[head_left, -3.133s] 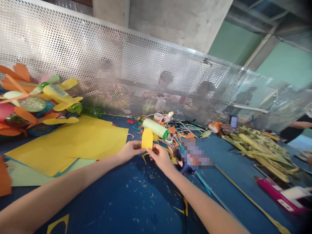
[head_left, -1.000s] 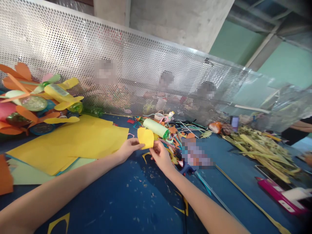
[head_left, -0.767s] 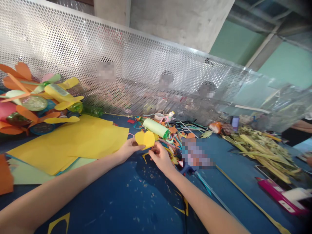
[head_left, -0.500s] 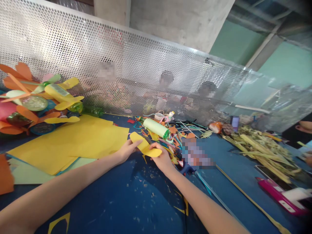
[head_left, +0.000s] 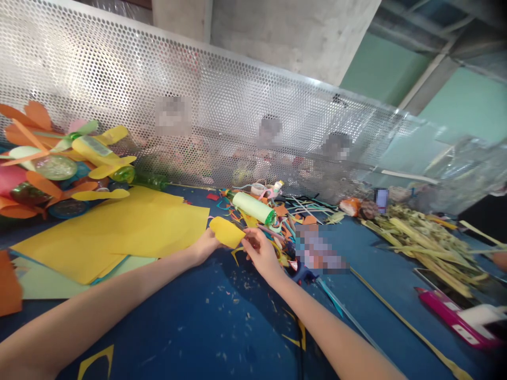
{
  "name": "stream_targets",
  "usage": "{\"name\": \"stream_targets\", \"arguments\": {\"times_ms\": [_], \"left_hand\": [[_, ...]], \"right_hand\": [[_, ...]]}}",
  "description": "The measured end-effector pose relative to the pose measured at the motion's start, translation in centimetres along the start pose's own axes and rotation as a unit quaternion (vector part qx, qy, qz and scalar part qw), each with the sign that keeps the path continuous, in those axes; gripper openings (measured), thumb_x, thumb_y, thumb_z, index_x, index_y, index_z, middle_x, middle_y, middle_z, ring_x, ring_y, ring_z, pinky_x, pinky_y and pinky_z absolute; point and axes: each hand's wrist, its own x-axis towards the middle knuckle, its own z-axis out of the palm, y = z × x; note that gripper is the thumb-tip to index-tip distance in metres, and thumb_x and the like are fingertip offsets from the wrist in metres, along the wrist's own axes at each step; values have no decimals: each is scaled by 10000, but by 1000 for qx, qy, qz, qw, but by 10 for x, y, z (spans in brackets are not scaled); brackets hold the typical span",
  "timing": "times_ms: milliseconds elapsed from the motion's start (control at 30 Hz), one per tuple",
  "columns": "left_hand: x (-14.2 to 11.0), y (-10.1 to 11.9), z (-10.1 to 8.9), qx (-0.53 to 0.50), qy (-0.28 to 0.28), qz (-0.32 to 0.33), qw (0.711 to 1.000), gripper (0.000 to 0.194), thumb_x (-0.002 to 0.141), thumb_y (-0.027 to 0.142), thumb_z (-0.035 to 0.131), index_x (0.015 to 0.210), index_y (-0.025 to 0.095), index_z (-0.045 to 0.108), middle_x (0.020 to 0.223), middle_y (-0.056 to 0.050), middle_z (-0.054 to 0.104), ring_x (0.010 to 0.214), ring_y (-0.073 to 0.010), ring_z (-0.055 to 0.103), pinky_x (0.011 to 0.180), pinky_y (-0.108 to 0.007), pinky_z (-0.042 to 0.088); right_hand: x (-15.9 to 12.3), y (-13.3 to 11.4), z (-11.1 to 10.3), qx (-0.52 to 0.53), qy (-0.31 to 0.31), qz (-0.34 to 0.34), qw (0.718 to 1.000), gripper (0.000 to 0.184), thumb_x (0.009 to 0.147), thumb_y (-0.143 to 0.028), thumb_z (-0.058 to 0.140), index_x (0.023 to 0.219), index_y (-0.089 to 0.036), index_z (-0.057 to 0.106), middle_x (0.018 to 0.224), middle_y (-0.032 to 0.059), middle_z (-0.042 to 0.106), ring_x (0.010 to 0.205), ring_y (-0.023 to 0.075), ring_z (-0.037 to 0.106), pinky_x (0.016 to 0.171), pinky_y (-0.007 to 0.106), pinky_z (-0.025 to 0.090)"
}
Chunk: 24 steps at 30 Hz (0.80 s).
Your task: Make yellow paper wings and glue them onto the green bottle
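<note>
A small yellow paper cutout (head_left: pixel 227 231) with rounded ends is pinched between both hands above the blue table (head_left: pixel 222 327). My left hand (head_left: pixel 206 247) grips its near-left edge from below. My right hand (head_left: pixel 259 253) pinches its right end with thumb and fingertips. The cutout lies folded over, nearly flat and tilted. Just behind it sits a pale green roll (head_left: pixel 253 207) with a green cap, amid a pile of coloured paper strips (head_left: pixel 289 216).
Large yellow paper sheets (head_left: pixel 119 227) lie at left, with paper flowers on bottles (head_left: pixel 59 163) beyond. A perforated metal screen (head_left: pixel 237 116) backs the table; people sit behind it. Dried leaves (head_left: pixel 420 237) and a pink tool (head_left: pixel 455 316) lie at right.
The upright folded cutout was opened out wide between both hands, then folded together again; it now lies lower and tilted flat. Both hands kept their hold.
</note>
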Motion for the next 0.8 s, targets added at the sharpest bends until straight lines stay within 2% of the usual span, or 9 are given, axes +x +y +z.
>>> {"name": "stream_targets", "arguments": {"times_ms": [100, 200, 300, 400, 500, 600, 667, 733, 800], "left_hand": [[1, 2, 0, -15, -3, -13, 1000, 414, 581, 373, 731, 901, 130, 627, 928, -98, 676, 894, -270, 610, 800, -379, 469], [2, 12, -5, -68, -24, -55, 996, 552, 712, 616, 493, 908, 122, 643, 913, -124, 682, 913, -284, 610, 813, -397, 462], [7, 24, -11, -93, -80, -99, 987, 751, 733, 725, 285, 846, 95, 678, 876, -151, 688, 901, -287, 614, 836, -382, 446], [12, 33, -14, -68, -87, -91, 990, 709, 769, 679, 299, 804, 92, 694, 855, -143, 693, 877, -258, 617, 859, -363, 429], [14, 40, -11, -25, -82, -85, 993, 648, 783, 647, 324, 800, 115, 694, 840, -120, 688, 839, -231, 616, 822, -353, 440], [10, 53, -9, 103, -103, -82, 986, 587, 758, 637, 393, 772, 129, 688, 773, -97, 674, 757, -212, 600, 732, -321, 449], [4, 63, -9, 252, -150, -53, 955, 481, 719, 595, 502, 698, 149, 681, 705, -72, 657, 678, -192, 574, 658, -280, 429], [-3, 71, -10, 384, -199, 14, 902, 328, 626, 521, 643, 630, 194, 664, 637, -31, 632, 598, -166, 532, 587, -247, 385], [-12, 71, -9, 481, -201, 69, 850, 286, 523, 479, 724, 609, 218, 643, 612, -11, 604, 550, -161, 496, 542, -245, 343]], "right_hand": [[2, 2, -1, -3, 10, 1, 1000, 189, 802, -338, 492, 945, -214, 504, 828, 36, 570, 614, 135, 555, 416, 207, 479], [4, 1, -3, 3, 15, -1, 1000, 189, 794, -340, 499, 930, -210, 514, 827, 36, 568, 604, 137, 553, 408, 215, 480], [5, -1, -5, -4, 19, -3, 1000, 180, 796, -329, 494, 925, -207, 524, 804, 30, 554, 588, 134, 540, 418, 225, 487], [4, -5, -5, -22, 1, -7, 1000, 170, 790, -295, 501, 927, -202, 540, 770, 24, 552, 623, 144, 554, 458, 234, 503], [0, -9, -4, -88, -25, -43, 995, 150, 783, -245, 502, 912, -199, 563, 803, 30, 590, 682, 153, 576, 563, 258, 511], [-4, -14, -2, -155, -36, -93, 983, 138, 779, -194, 492, 881, -199, 584, 841, 35, 621, 712, 154, 582, 633, 271, 486], [-5, -16, -1, -185, -46, -114, 975, 141, 780, -172, 486, 864, -201, 595, 814, 33, 625, 695, 153, 577, 635, 270, 468], [-6, -17, -1, -208, -54, -126, 968, 144, 779, -159, 484, 853, -203, 600, 781, 28, 618, 675, 154, 568, 629, 268, 455], [-7, -17, -1, -221, -57, -134, 964, 146, 776, -152, 485, 850, -207, 598, 775, 24, 614, 677, 156, 564, 634, 267, 447]]}}
